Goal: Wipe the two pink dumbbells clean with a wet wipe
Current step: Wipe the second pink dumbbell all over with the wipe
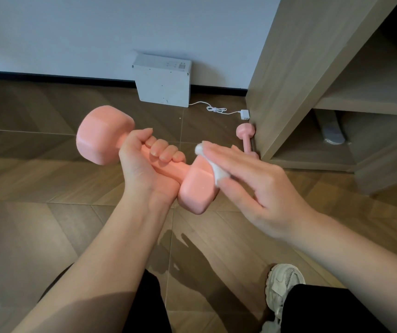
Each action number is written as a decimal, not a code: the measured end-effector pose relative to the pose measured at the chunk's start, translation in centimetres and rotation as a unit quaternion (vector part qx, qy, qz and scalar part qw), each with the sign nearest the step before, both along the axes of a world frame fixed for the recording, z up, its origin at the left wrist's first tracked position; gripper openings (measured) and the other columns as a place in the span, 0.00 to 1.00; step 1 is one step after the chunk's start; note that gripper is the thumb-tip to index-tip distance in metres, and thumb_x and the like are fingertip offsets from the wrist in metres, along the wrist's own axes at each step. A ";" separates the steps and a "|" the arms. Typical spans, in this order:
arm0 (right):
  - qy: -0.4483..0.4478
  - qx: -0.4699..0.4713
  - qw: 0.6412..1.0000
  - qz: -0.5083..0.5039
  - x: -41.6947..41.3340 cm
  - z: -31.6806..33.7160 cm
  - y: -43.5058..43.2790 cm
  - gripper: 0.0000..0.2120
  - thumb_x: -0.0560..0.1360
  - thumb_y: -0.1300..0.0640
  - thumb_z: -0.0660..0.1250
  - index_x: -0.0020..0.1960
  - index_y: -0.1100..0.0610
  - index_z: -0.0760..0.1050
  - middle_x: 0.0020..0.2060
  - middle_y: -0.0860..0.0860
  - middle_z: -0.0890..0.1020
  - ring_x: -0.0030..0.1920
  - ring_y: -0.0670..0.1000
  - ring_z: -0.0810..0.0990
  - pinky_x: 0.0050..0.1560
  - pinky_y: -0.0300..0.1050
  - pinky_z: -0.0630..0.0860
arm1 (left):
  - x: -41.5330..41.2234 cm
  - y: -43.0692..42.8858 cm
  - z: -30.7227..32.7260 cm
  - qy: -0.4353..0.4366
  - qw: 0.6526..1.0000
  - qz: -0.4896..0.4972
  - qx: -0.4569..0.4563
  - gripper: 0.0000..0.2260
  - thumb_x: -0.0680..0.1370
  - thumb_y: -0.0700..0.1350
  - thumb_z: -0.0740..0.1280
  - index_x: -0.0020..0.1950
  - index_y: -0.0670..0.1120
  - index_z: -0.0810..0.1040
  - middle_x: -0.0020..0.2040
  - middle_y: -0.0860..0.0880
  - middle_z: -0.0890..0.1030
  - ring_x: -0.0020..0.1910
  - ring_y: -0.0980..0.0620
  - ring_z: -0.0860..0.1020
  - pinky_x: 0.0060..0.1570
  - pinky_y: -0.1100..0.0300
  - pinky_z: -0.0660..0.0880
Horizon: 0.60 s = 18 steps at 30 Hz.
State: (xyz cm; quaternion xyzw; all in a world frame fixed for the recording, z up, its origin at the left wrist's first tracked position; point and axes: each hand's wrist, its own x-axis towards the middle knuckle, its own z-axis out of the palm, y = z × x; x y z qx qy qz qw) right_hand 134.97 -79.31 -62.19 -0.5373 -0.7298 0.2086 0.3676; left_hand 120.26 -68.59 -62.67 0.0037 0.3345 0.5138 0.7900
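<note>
My left hand is wrapped around the handle of a pink dumbbell, held above the floor with one head up-left and the other down-right. My right hand lies flat with fingers together, pressing a white wet wipe against the top of the nearer head. A second pink dumbbell lies on the floor beside the wooden cabinet, its near end hidden behind my right hand.
A white box leans on the wall, with a white cable and plug trailing to the cabinet at right. Wood-pattern floor below. A pale sneaker and dark trouser legs are at the bottom.
</note>
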 end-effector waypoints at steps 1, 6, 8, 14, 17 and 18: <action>0.009 -0.003 1.000 -0.001 0.0 0.1 0.0 0.18 0.81 0.59 0.60 0.71 0.62 0.71 0.70 0.53 0.73 0.73 0.48 0.68 0.73 0.58 0.64 | 0.0 -0.1 0.0 0.003 1.000 -0.001 0.000 0.17 0.75 0.42 0.60 0.27 0.49 0.61 0.23 0.54 0.59 0.20 0.54 0.58 0.23 0.64 0.61; -0.044 0.062 0.996 0.035 -0.1 -0.3 -0.3 0.17 0.80 0.61 0.60 0.67 0.63 0.74 0.69 0.55 0.74 0.73 0.52 0.69 0.73 0.60 0.64 | 0.0 -0.2 0.0 -0.001 1.000 -0.001 -0.002 0.18 0.75 0.41 0.60 0.26 0.49 0.61 0.23 0.54 0.59 0.20 0.54 0.58 0.23 0.64 0.61; 0.007 0.035 0.999 0.008 -0.1 -0.4 -0.2 0.15 0.80 0.62 0.63 0.66 0.63 0.75 0.68 0.55 0.75 0.71 0.50 0.71 0.72 0.60 0.65 | 0.1 -0.3 -0.2 0.015 1.000 0.003 -0.010 0.18 0.75 0.41 0.60 0.26 0.48 0.61 0.24 0.54 0.59 0.21 0.54 0.58 0.24 0.64 0.61; 0.080 0.057 0.994 -0.043 -0.8 0.0 0.2 0.04 0.75 0.64 0.71 0.48 0.65 0.81 0.57 0.57 0.82 0.60 0.50 0.79 0.62 0.44 0.73 | 0.5 -0.4 -0.5 0.021 0.999 -0.002 -0.024 0.16 0.75 0.41 0.60 0.28 0.48 0.61 0.23 0.53 0.60 0.20 0.54 0.59 0.24 0.65 0.63; 0.085 -0.018 0.994 -0.063 -0.8 0.1 0.9 0.11 0.79 0.65 0.65 0.60 0.63 0.78 0.63 0.54 0.78 0.66 0.47 0.74 0.67 0.40 0.68 | 0.9 -0.6 -0.6 0.028 0.999 -0.010 -0.027 0.15 0.75 0.41 0.61 0.29 0.48 0.61 0.23 0.53 0.61 0.20 0.54 0.60 0.24 0.65 0.63; 0.071 -0.042 0.995 -0.048 -0.9 0.1 0.9 0.14 0.81 0.64 0.62 0.65 0.62 0.76 0.66 0.53 0.76 0.70 0.47 0.71 0.70 0.39 0.64 | 0.9 -0.6 -0.6 0.026 0.999 -0.010 -0.028 0.15 0.75 0.41 0.61 0.29 0.48 0.61 0.23 0.53 0.61 0.20 0.54 0.60 0.24 0.65 0.63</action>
